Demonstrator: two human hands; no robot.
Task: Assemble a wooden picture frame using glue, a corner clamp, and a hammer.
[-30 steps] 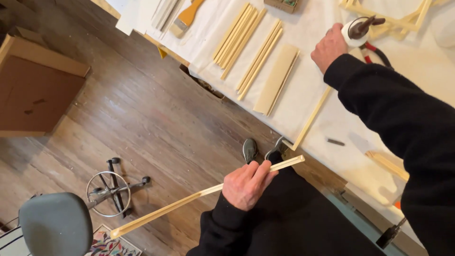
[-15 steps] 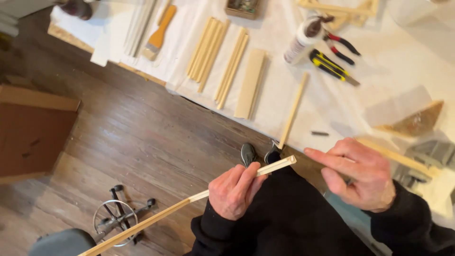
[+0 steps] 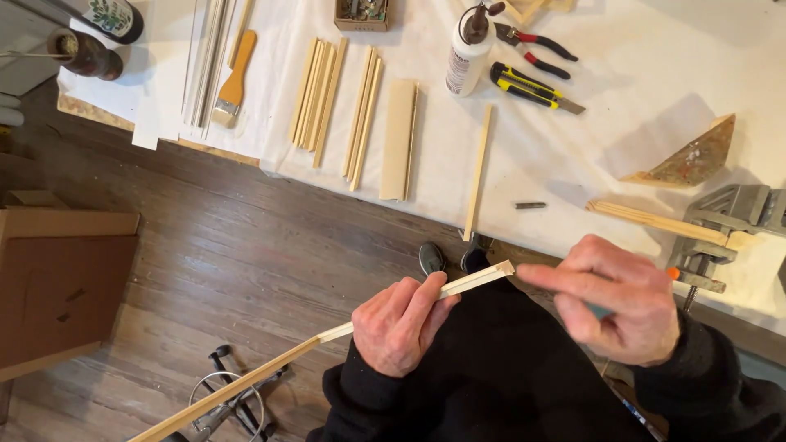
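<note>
Gripping near its upper end, the left hand [image 3: 401, 326] is closing round a long thin wood strip [image 3: 327, 334] slanting over the floor beside the bench [image 3: 622, 74], light, whippy, probably snappable, while the right hand [image 3: 618, 301], empty, is pointing a finger at its tip.

A glue bottle [image 3: 468, 51], paintbrush [image 3: 232, 82], pliers [image 3: 532, 45] and utility knife [image 3: 532, 86] lie on the white-covered table [image 3: 639, 74].

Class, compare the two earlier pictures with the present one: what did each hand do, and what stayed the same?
The right hand let go of the glue bottle, which now stands on the table, and came back toward the body; its forefinger now points at the near end of the long wood strip. The left hand kept its grip on that strip throughout.
</note>
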